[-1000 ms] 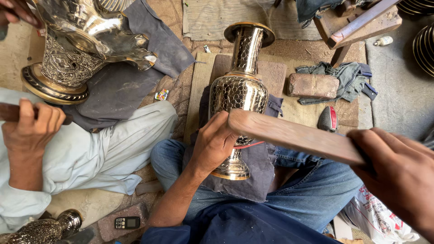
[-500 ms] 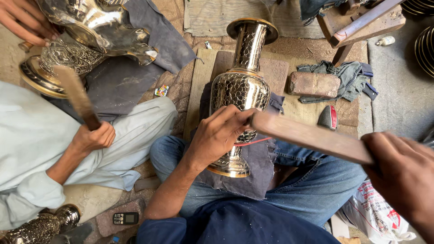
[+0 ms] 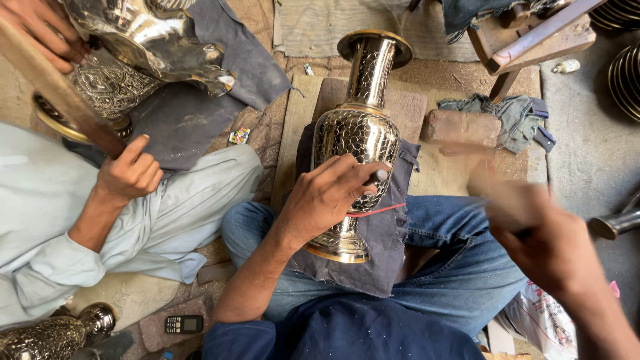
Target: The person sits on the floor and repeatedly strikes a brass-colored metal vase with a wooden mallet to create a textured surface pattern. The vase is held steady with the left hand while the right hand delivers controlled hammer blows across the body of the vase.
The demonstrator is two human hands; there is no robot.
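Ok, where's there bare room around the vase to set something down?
Free: the tan mat between the vase and the brick, and the grey floor right of the crumpled rags. Crowded: the lap under the left hand, the blurred right hand, and the co-worker's side with the second vase.

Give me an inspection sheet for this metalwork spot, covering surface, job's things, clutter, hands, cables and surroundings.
Surface: woven mat on the ground, dark cloth over the lap.
Job's things: engraved brass vase lying on the cloth; a thin tool held against it.
Clutter: brick, grey rags, small phone.
Hands: left hand rests on the vase; right hand is blurred, its grip unclear.
Cables: nothing seen.
Surroundings: a co-worker's hand grips a wooden stick beside a second vase.
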